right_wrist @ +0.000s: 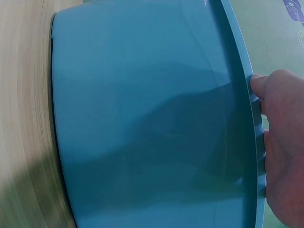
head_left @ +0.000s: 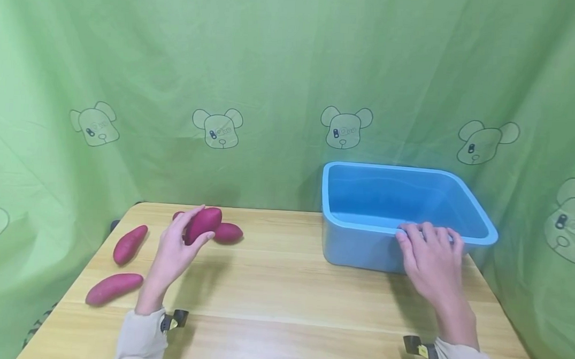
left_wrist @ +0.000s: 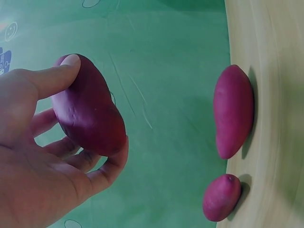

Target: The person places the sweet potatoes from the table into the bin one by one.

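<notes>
My left hand holds a purple-red sweet potato above the table, its thumb on one side and its fingers on the other. In the left wrist view this sweet potato has a slight bend. Behind it on the table lies another sweet potato, and the tip of one more shows past the fingers. My right hand grips the front rim of a blue plastic bin, fingers bent over the edge. In the right wrist view the thumb is at the rim.
Two more sweet potatoes, one farther back and one nearer, lie at the table's left side. The bin stands at the back right of the wooden table. A green curtain with bear-head prints hangs behind and at both sides.
</notes>
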A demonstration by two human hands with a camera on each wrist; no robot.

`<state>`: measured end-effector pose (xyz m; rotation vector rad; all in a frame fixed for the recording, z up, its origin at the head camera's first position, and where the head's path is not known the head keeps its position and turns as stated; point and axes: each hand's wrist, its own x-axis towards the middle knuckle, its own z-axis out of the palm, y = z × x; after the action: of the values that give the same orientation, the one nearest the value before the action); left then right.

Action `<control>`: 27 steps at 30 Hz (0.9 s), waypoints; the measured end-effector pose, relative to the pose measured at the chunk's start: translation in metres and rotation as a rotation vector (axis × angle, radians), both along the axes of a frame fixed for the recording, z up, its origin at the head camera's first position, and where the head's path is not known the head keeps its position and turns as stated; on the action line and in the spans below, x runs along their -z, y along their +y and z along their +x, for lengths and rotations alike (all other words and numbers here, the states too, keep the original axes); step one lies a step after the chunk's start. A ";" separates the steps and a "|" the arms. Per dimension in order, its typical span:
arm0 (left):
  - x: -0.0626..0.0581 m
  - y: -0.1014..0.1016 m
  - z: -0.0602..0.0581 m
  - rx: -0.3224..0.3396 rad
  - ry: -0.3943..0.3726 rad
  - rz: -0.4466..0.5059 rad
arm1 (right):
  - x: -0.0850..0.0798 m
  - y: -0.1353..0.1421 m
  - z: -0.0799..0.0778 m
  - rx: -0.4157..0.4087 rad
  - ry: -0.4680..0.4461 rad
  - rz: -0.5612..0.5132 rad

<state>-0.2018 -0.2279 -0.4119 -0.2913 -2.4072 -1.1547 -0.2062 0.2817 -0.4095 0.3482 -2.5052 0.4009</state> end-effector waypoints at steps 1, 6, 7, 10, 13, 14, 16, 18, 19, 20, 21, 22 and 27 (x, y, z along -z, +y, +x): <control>-0.001 0.001 0.000 0.000 0.004 0.000 | 0.000 0.000 0.000 0.000 0.001 0.000; -0.005 0.007 -0.002 0.012 0.006 0.016 | 0.001 0.000 0.000 0.002 0.003 0.000; -0.005 0.009 -0.003 0.013 0.005 0.016 | 0.001 0.000 0.000 0.003 0.004 0.000; -0.007 0.013 -0.004 0.013 0.009 0.017 | 0.001 0.000 -0.001 0.003 0.004 0.002; -0.008 0.017 -0.006 0.026 0.024 0.015 | 0.000 0.000 -0.001 0.003 0.004 0.004; -0.009 0.018 -0.006 0.031 0.027 0.017 | 0.000 0.000 -0.001 0.003 0.004 0.004; -0.010 0.021 -0.007 0.043 0.029 0.024 | 0.000 -0.001 -0.001 0.004 0.004 0.005; -0.011 0.023 -0.007 0.051 0.027 0.025 | 0.000 -0.001 -0.001 0.004 0.004 0.005; -0.012 0.025 -0.008 0.054 0.022 0.026 | 0.000 -0.001 -0.001 0.005 0.003 0.005; -0.012 0.026 -0.008 0.057 0.016 0.032 | 0.000 -0.001 -0.001 0.005 0.002 0.005; -0.013 0.028 -0.008 0.061 0.009 0.035 | 0.000 -0.001 -0.001 0.005 0.002 0.004; -0.014 0.029 -0.009 0.063 0.003 0.037 | 0.000 -0.001 -0.001 0.004 0.002 0.003; -0.017 0.038 -0.011 0.083 -0.010 0.049 | 0.001 0.000 -0.001 0.003 0.004 -0.003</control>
<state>-0.2132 -0.1898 -0.3950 -0.3733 -2.3921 -1.2523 -0.2074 0.2813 -0.4107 0.3442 -2.5004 0.4027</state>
